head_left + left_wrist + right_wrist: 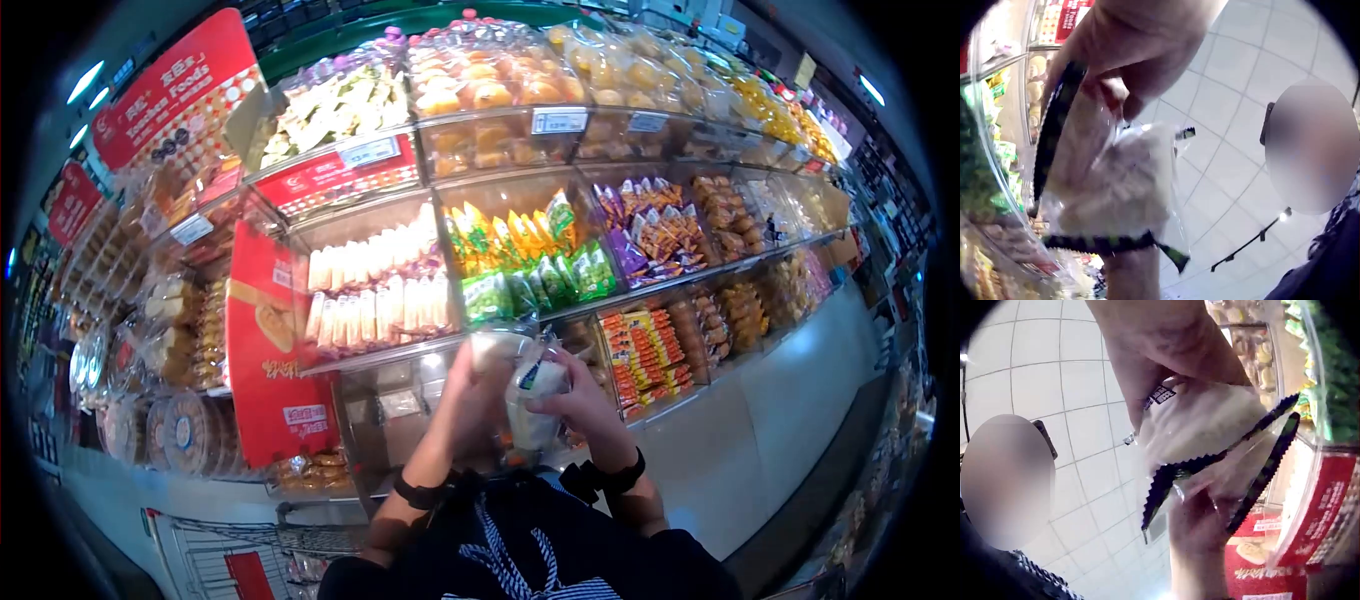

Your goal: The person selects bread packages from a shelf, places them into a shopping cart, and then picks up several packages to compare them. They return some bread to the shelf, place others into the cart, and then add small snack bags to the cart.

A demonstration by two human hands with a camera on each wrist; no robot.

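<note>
Two clear packages with whitish contents are held up before the shelves. In the head view the left hand (463,398) grips one white package (500,347), and the right hand (583,402) grips the other package (537,400), its thumb across the front. The left wrist view has the left hand (1141,50) above, its fingers curled on a package (1122,187) with dark serrated edges. From the right wrist view, the right hand (1172,350) holds its package (1204,425) by the upper part; dark zigzag edges cross below it.
Shelf bins hold green packets (540,285), white wrapped sticks (380,310) and orange-red packets (643,355). A red cardboard panel (275,350) stands left of the hands. At the lower left is a shopping cart (215,550); tiled floor (770,400) lies to the right.
</note>
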